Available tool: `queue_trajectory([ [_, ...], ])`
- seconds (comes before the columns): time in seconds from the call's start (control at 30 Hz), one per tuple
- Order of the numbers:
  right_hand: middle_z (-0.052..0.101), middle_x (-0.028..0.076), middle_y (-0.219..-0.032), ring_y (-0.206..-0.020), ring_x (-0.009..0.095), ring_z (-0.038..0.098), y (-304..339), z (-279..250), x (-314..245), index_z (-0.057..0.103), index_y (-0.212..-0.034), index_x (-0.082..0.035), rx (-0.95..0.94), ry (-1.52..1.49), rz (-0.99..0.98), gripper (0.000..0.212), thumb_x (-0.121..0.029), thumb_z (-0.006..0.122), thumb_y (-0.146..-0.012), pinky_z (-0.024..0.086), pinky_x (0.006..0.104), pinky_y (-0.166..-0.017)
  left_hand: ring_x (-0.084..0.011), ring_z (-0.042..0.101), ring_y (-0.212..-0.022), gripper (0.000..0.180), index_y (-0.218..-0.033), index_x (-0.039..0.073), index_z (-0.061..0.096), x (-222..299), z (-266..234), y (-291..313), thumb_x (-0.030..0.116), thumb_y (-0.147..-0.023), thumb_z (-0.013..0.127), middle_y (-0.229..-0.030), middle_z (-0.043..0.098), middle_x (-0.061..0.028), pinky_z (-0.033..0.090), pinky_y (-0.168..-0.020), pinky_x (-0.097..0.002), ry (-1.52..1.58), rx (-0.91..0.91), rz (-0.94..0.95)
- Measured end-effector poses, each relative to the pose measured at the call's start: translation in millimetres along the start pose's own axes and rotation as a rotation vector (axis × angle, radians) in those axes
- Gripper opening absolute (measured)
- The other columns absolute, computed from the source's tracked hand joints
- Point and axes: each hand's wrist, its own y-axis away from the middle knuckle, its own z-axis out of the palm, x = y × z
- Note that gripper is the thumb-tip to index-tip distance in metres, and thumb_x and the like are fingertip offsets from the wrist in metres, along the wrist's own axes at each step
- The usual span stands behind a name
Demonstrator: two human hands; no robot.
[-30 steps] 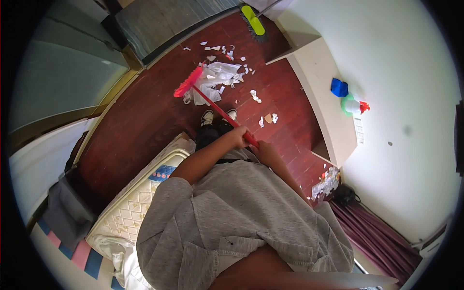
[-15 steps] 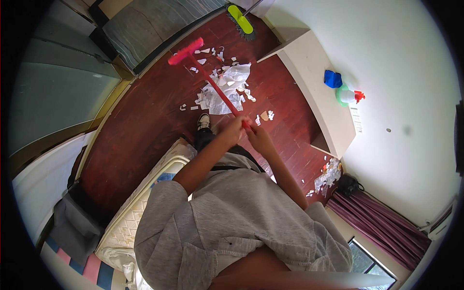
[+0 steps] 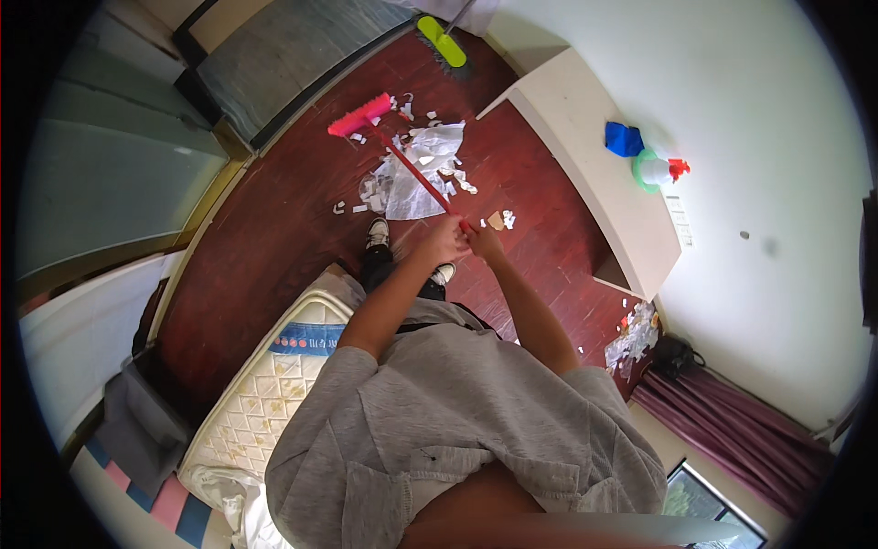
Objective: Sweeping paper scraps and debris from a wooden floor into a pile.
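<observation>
Both of my hands grip the handle of a red broom (image 3: 422,180) in front of my body. My left hand (image 3: 444,242) and my right hand (image 3: 484,242) are close together, wrapped round the end of the handle. The pink-red broom head (image 3: 360,115) is down at the far side of a litter patch on the dark red wooden floor. Under and beside the handle lie a crumpled white plastic sheet (image 3: 426,163) and several white paper scraps (image 3: 466,187). A brown scrap (image 3: 496,220) lies nearer, just right of my hands.
A light desk (image 3: 585,146) stands at the right, with a blue cloth (image 3: 624,140) and a spray bottle (image 3: 656,171) on it. A lime-green mop (image 3: 442,42) is at the far end. Nearby at left is a mattress (image 3: 265,393); another litter heap (image 3: 631,340) lies by the curtain (image 3: 732,430).
The broom head has come slightly nearer and turned, now against the far-left edge of the scraps. Both hands stay on the handle. The view has shifted a little, showing more of my feet.
</observation>
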Motion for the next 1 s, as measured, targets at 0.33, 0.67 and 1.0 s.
queue_trajectory([
  [0.33,0.061,0.017,-0.086,-0.080,0.030,0.060,182,-80,94,0.058,-0.103,-0.007,0.027,-0.450,0.112,0.028,-0.019,0.047,-0.080,0.045,0.0361,-0.069,-0.0329,0.045,-0.104,0.037,-0.103,0.003,0.041,-136,91,-30,0.026,-0.074,0.047,-0.108,0.046,-0.0136,0.029,-0.093,-0.0513,-0.192,0.392,-0.547],
  [0.67,0.062,0.015,-0.079,-0.069,0.016,0.059,101,-79,46,0.055,-0.107,-0.003,0.197,-0.615,0.007,0.031,-0.021,0.046,-0.082,0.045,0.0311,-0.060,-0.0169,0.045,-0.096,0.018,-0.088,0.014,0.049,-114,86,-16,0.024,-0.073,0.050,-0.097,0.050,-0.0006,0.032,-0.089,-0.0382,-0.403,0.242,0.038],
  [1.0,0.062,0.013,-0.079,-0.060,0.022,0.060,32,-33,65,0.052,-0.113,-0.013,0.132,-0.293,0.292,0.036,-0.032,0.041,-0.084,0.047,0.0337,-0.054,-0.0192,0.045,-0.098,0.025,-0.096,0.013,0.052,-68,61,-29,0.028,-0.077,0.045,-0.102,0.051,-0.0017,0.031,-0.090,-0.0376,-0.210,0.158,-0.061],
])
